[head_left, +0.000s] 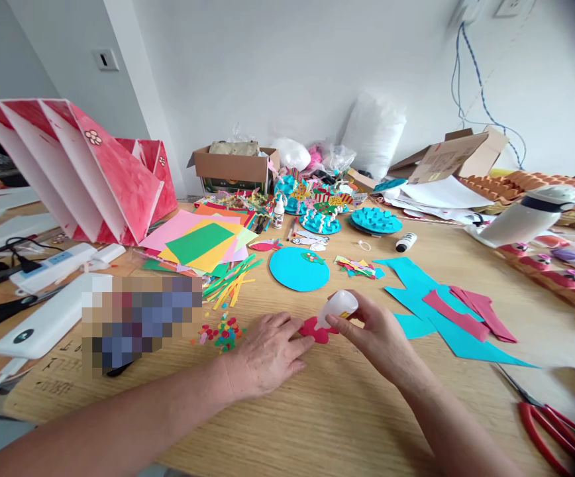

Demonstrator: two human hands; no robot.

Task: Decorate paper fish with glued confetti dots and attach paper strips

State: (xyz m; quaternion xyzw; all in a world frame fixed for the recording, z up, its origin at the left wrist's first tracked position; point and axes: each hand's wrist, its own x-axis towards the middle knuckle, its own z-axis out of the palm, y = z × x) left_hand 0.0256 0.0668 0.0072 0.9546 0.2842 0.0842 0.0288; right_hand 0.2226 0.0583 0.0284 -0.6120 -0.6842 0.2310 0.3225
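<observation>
Plenty of room on the near side, with bare tabletop (327, 424) between the forearms (178, 407)! Up front it's blocked: a tilted white bottle (338, 306) and the red paper (316, 330) fill the gap between the left hand (272, 351) and the right hand (371, 324). Left is tight, confetti (222, 333) just beside the fingers, paper strips (230, 279) beyond. Ahead, the blue disc (292, 273) lies flat, low enough to pass over. Out right, blue offcuts (422, 291) sprawl wide, scissors (536, 401) nearer; beyond, bare wood runs towards the leaning flask (521, 217).
</observation>
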